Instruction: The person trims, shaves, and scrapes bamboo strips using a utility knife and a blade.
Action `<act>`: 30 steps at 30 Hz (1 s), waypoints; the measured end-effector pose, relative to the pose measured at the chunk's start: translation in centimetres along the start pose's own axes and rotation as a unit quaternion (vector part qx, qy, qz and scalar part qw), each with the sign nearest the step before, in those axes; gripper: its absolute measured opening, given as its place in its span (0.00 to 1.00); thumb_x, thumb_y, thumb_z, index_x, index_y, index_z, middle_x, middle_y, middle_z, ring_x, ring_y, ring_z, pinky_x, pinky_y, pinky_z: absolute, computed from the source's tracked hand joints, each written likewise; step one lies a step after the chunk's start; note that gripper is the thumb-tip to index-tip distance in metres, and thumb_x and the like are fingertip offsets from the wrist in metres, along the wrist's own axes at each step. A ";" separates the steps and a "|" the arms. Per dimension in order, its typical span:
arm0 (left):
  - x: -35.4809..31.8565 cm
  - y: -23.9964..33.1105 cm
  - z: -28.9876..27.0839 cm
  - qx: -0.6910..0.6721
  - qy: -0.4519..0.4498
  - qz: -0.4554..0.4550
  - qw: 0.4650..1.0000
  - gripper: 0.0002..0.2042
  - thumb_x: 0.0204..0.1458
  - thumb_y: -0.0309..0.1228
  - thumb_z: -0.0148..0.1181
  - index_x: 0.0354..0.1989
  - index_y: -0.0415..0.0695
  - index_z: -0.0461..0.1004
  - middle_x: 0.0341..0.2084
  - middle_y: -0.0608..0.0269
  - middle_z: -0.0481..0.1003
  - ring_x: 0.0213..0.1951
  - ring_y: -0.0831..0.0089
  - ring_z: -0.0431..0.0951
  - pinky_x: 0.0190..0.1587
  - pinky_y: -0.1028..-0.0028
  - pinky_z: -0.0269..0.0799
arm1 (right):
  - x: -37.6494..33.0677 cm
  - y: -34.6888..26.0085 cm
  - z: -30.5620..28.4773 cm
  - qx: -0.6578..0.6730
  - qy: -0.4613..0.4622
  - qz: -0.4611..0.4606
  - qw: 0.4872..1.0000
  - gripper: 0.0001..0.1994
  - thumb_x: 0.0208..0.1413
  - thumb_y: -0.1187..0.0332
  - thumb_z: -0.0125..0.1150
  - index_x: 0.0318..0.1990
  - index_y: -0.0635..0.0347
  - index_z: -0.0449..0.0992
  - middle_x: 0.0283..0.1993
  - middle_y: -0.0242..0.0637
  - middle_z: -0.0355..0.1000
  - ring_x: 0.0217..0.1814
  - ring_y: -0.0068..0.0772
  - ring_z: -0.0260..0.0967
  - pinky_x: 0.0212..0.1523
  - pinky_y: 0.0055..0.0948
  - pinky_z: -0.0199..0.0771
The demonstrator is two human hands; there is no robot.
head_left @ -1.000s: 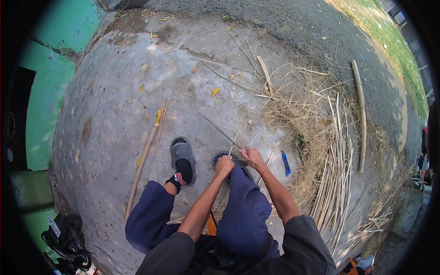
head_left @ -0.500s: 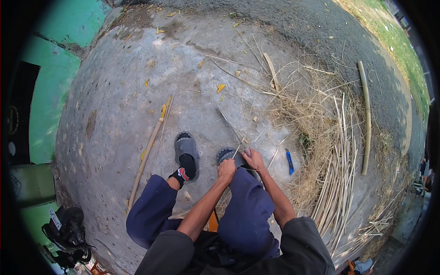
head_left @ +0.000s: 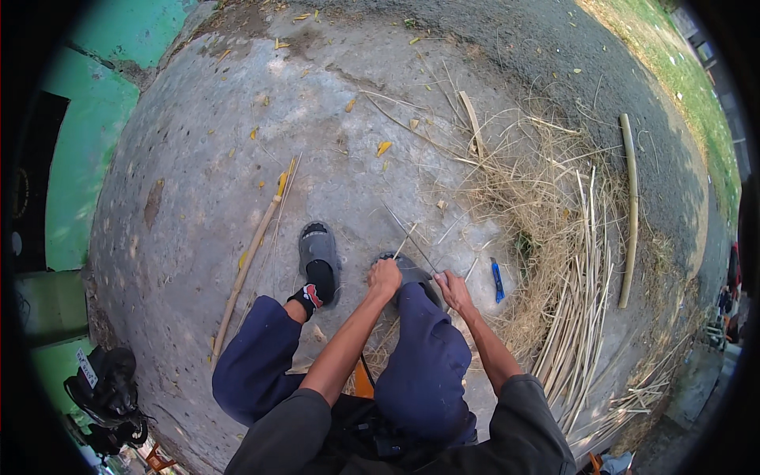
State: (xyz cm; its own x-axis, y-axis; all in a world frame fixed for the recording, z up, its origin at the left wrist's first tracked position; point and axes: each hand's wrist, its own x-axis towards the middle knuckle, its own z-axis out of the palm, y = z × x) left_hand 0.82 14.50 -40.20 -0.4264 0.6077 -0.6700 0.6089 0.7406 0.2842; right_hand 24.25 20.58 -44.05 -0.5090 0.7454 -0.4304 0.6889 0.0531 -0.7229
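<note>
Above my right shin, my left hand (head_left: 385, 277) is closed around a thin bamboo strip (head_left: 408, 236), whose pale end sticks up past the fingers. Just to its right, my right hand (head_left: 453, 290) grips a knife by its handle. The long, narrow grey blade of this knife (head_left: 412, 241) points up and to the left, passing close to the strip; whether they touch I cannot tell. My grey clog (head_left: 412, 271) is partly hidden behind my left hand. On the ground right of my right hand lies a blue utility knife (head_left: 497, 280).
Split bamboo strips (head_left: 582, 309) lie in a long bundle to the right, beside a heap of curly shavings (head_left: 522, 186). Farther right rests a bamboo pole (head_left: 629, 210). A thin stick (head_left: 249, 273) lies left of my feet. A black bag-like object (head_left: 111, 388) stands lower left.
My hands have drawn farther apart. My right hand has shifted right and slightly toward me with the knife; my left hand has moved a little left and away from me with the strip.
</note>
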 end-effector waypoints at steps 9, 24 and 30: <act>-0.9 -0.2 0.8 0.026 0.022 -0.025 0.999 0.14 0.60 0.30 0.54 0.44 0.39 0.86 0.45 0.42 0.84 0.49 0.45 0.85 0.50 0.53 0.83 | 2.4 -1.2 1.2 -0.003 -0.034 -0.016 0.999 0.29 0.72 0.44 0.50 0.41 0.68 0.75 0.30 0.67 0.74 0.41 0.76 0.74 0.42 0.60 0.71; -0.3 0.4 1.1 -0.049 -0.028 -0.081 0.995 0.16 0.63 0.37 0.56 0.51 0.43 0.84 0.53 0.40 0.81 0.57 0.42 0.81 0.59 0.49 0.77 | 4.8 -0.6 2.9 -0.031 -0.011 -0.014 0.999 0.29 0.72 0.45 0.50 0.38 0.69 0.75 0.31 0.67 0.74 0.41 0.75 0.74 0.43 0.60 0.71; 0.2 -0.1 0.8 -0.072 -0.040 -0.052 0.995 0.20 0.67 0.41 0.53 0.51 0.35 0.82 0.52 0.33 0.79 0.57 0.38 0.79 0.61 0.49 0.74 | 6.8 -1.5 2.7 -0.067 -0.044 -0.034 0.996 0.31 0.72 0.41 0.48 0.40 0.67 0.76 0.33 0.69 0.75 0.43 0.76 0.75 0.45 0.62 0.74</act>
State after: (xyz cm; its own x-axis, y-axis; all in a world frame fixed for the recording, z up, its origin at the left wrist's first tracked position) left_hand 1.21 14.28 -40.93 -0.4248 0.5047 -0.7516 0.4591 0.8356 0.3016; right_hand 18.32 23.80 -47.33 -0.5964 0.6756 -0.4334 0.7112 0.1945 -0.6756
